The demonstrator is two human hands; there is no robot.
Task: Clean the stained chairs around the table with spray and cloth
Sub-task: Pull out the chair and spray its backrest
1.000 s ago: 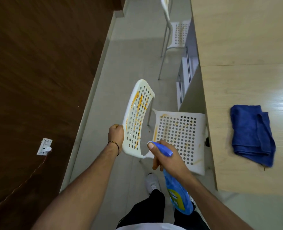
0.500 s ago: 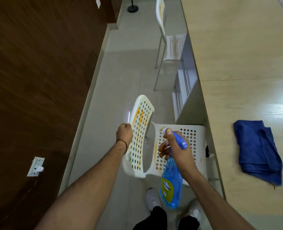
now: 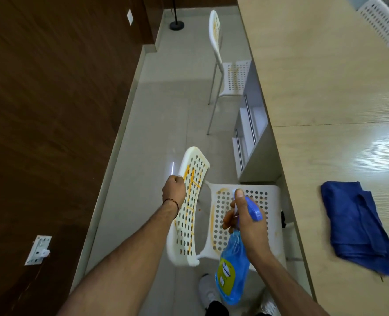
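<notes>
A white perforated chair (image 3: 257,201) with orange stains on its seat and backrest stands in front of me, tucked against the wooden table (image 3: 325,92). My left hand (image 3: 173,190) grips the left edge of the chair's backrest. My right hand (image 3: 243,215) holds a blue spray bottle (image 3: 232,277) by its neck, above the seat, with the nozzle pointing away from me. A folded blue cloth (image 3: 355,226) lies on the table at the right.
A second white chair (image 3: 230,74) with orange stains stands farther along the table. A third chair's backrest (image 3: 381,21) shows at the far side. A dark wood wall (image 3: 52,110) with a socket (image 3: 38,249) runs on the left. A black stand base (image 3: 176,25) sits on the floor.
My view has tilted up, showing more of the room. My left hand has moved up along the backrest's edge. My right hand has brought the spray bottle over the seat.
</notes>
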